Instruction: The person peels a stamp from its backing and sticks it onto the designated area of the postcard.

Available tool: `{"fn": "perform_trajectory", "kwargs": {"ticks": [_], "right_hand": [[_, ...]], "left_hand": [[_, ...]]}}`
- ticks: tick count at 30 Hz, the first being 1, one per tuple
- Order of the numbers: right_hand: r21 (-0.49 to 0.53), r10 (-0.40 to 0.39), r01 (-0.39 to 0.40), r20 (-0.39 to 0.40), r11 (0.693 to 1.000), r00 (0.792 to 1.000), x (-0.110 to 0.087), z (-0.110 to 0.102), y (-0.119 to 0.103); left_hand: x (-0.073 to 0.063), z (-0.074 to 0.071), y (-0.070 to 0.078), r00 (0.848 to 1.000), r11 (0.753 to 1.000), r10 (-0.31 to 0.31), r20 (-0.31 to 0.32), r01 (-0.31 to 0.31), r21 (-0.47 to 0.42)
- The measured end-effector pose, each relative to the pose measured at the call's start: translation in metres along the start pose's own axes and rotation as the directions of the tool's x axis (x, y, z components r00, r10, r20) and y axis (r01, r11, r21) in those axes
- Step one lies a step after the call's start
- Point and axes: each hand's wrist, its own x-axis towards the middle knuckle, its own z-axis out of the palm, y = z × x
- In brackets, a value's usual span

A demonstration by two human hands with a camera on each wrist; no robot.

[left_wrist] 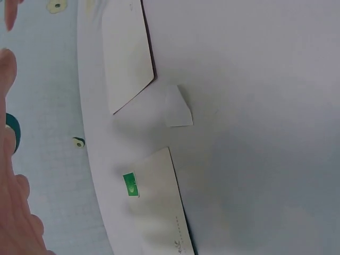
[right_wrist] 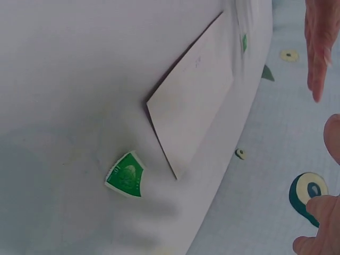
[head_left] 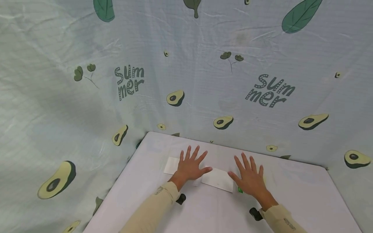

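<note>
Nearest you, black wrist cameras (head_left: 256, 214) sit at the cuffs of your pale sleeves (head_left: 151, 210), over the white table (head_left: 122, 200). A little farther, the loose green postage stamp (head_left: 240, 190) lies printed side up, just right of the unstamped envelope (head_left: 218, 181) and close below your right hand (head_left: 250, 178). Its edges look bowed in the right wrist view, so a draught or a brushing thumb could slide or flip it.

Left of that envelope, a small white paper slip (left_wrist: 179, 110) lies apart from both envelopes; being light and pale on white, it could be overlooked or swept off by your left cuff.

Your left hand (head_left: 190, 167) is spread above the gap between the envelopes, your right above the stamp's far side. Both have straight, splayed fingers and hold nothing; whether any fingertip touches the table, you can't tell from here.

Farther left is the stamped envelope (head_left: 171, 165), with its own green stamp (left_wrist: 130, 184) stuck or laid on it, I can't tell which; if merely laid, a nudge could shift it. Beyond hangs the avocado-print cloth (head_left: 198, 77).
</note>
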Motion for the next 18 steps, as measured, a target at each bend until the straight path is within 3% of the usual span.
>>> {"fn": "perform_trajectory", "kwargs": {"ticks": [18], "right_hand": [[-0.006, 0.055, -0.055, 0.035, 0.998, 0.998, -0.02, 0.02, 0.02]], "left_hand": [[0.002, 0.025, 0.011, 0.997, 0.997, 0.078, 0.029, -0.079, 0.013]]}}
